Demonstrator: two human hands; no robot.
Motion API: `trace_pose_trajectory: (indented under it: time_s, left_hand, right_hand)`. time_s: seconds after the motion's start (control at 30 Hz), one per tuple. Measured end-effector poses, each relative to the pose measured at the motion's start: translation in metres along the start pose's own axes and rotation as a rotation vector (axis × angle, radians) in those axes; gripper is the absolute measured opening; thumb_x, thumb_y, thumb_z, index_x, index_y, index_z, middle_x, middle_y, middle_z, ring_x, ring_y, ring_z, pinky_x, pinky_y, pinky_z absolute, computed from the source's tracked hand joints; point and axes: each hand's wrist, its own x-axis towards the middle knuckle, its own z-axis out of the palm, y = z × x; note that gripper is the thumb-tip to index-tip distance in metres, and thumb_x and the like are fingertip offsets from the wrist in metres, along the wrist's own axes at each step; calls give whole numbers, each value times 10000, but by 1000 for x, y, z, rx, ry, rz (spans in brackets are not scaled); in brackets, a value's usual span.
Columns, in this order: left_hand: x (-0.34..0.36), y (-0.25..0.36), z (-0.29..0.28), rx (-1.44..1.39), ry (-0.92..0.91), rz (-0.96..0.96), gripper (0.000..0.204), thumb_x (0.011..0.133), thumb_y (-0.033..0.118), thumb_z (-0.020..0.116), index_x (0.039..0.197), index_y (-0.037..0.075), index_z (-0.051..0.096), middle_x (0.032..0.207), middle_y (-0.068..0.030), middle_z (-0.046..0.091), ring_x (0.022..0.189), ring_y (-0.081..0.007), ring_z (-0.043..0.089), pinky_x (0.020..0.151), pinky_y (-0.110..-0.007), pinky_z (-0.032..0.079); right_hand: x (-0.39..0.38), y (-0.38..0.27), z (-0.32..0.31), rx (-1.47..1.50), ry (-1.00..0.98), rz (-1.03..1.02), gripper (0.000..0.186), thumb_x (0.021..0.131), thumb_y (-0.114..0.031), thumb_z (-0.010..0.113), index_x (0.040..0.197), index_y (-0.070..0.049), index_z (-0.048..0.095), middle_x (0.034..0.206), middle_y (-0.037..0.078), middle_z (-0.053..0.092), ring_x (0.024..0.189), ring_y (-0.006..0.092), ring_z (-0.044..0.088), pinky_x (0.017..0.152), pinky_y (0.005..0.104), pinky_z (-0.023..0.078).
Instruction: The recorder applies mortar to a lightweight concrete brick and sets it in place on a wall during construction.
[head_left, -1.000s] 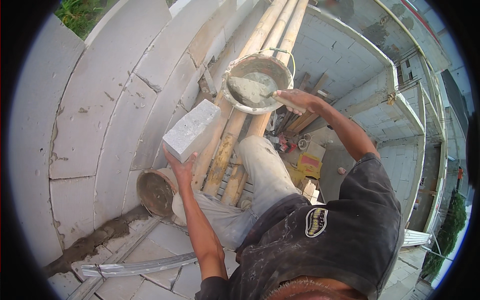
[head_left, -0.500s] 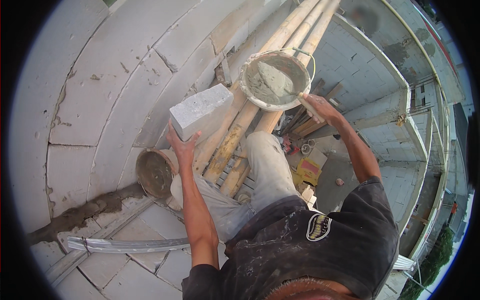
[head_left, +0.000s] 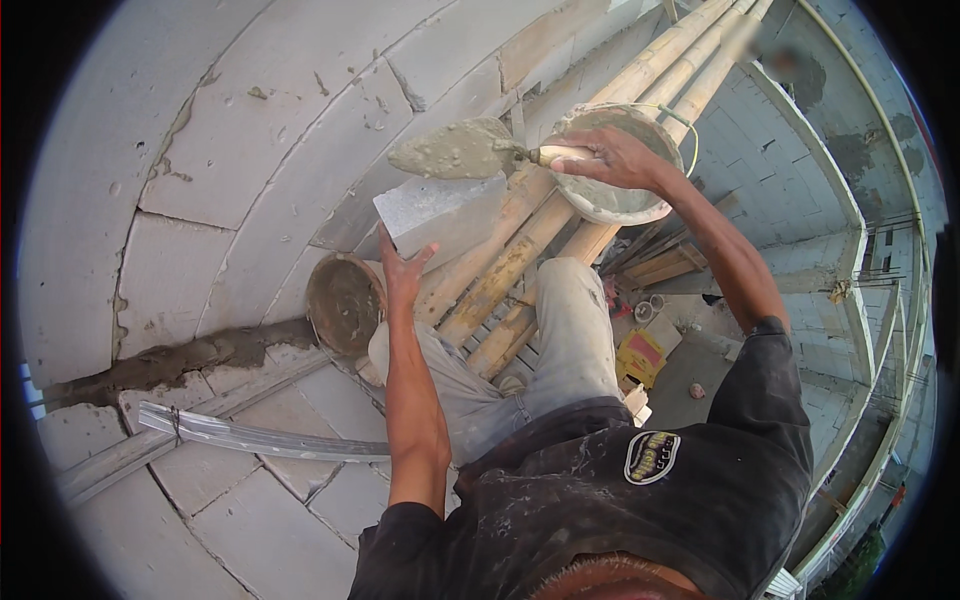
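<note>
Pale block wall (head_left: 265,110); right fingers (head_left: 592,142) wrap wooden-handled, mortar-laden trowel (head_left: 455,150), pointing left just beside grey rectangular block (head_left: 445,212) cradled by spread left fingers (head_left: 387,248).

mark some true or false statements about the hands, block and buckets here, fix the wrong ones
1. The left hand holds a grey block. True.
2. The right hand grips a hammer. False: it grips a trowel by its handle.
3. Mortar lies on the trowel's blade. True.
4. The blade is down inside a bucket. False: it is out in the open, close to the block.
5. A bucket is on the bamboo poles, below the right hand. True.
</note>
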Motion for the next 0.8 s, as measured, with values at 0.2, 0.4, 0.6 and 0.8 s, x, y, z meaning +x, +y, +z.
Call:
trace_pose_trajectory:
  time_s: [0.2,0.4,0.6,0.8]
  left_hand:
    - [-4,14,2,-28,-6,0,1107,655,172,874,1502,-55,199,1480,-258,343,1343,-342,391,1118,-405,314]
    - [-2,5,3,17,16,-3,1130,646,167,879,1513,-35,183,1493,-253,315,1365,-346,358,1131,-415,296]
    - [-5,2,-3,-98,-15,-24,1066,662,113,857,1500,-25,212,1428,-223,411,1297,-314,442,1093,-395,347]
    - [-8,4,-6,-114,-11,-107,967,677,45,837,1460,-19,275,1317,-179,529,1187,-264,534,1019,-354,417]
  right_hand:
    - [31,-20,2,-537,53,-310,640,861,-683,547,1314,-236,610,821,149,694,768,344,671,673,462,514]
    - [21,10,4,-592,198,-365,599,869,-689,517,1295,-281,622,826,120,699,743,318,672,661,425,517]
    - [15,-1,6,-594,137,-262,596,866,-684,523,1289,-278,629,858,121,707,740,308,672,656,416,514]
    - [24,-5,10,-547,161,-310,603,856,-681,543,1285,-267,631,869,114,710,755,309,673,672,416,515]
